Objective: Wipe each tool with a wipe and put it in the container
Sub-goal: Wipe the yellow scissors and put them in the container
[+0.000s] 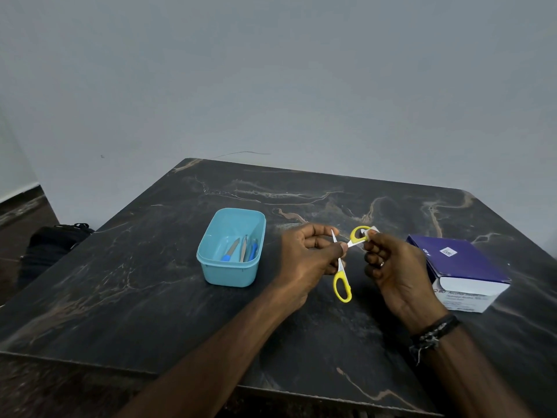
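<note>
Mid-wipe at frame centre: left hand (pixel 307 254) pinching open scissors (pixel 342 267), right hand (pixel 391 267) pinching wipe (pixel 372 232) on handle; next, dropping into container (pixel 211 267), centre-left

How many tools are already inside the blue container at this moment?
3 visible in the blue container: a blue-handled tool at left, metal tweezers in the middle, another blue tool at right. More may be hidden.
</note>
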Demonstrator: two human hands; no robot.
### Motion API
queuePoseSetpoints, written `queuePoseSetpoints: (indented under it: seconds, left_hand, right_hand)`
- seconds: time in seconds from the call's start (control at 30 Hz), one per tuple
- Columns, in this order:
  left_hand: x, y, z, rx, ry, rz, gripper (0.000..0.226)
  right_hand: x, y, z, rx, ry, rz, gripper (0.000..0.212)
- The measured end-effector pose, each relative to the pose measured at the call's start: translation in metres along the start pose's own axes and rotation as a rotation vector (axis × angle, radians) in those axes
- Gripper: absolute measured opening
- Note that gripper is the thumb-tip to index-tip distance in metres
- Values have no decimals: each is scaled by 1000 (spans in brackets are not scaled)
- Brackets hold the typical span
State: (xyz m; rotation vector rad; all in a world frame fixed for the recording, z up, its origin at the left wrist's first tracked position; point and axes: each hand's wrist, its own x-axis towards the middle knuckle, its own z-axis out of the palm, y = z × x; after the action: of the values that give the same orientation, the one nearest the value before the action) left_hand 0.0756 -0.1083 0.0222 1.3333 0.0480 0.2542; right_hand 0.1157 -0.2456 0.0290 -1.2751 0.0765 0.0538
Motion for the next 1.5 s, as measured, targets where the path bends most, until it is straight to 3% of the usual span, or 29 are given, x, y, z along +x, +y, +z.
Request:
queuePoseSetpoints:
  seconds: [0.2,0.33,0.6,0.87,1.03,1.13,1.3,1.5]
  left_hand:
    - [3,5,-5,-134,119,-4,24]
    - [6,7,-9,-248,229,30,23]
    - [4,9,-5,-300,265,96,40]
    - [4,6,-2,-238,282,159,21]
    - [7,0,-1,-146,304,200,24]
    - [8,-2,-2,-97,321,228,26]
    - [10,-5,-4,6,279,227,24]
    - [7,-6,-3,2,237,247,22]
  right_hand:
    - [-3,-2,-1,-48,-89,-13,4]
    - [-9,0,2,-135,-152,-16,10]
    - [-8,-2,2,-114,-195,30,12]
    - [-11,1,2,-170,-305,27,27]
    - [-13,3,3,-246,-329,-15,43]
    - [-12,4,2,-264,-315,-25,43]
    - [-11,2,1,-227,-273,-47,23]
    - [-14,2,1,-323,-295,-88,39]
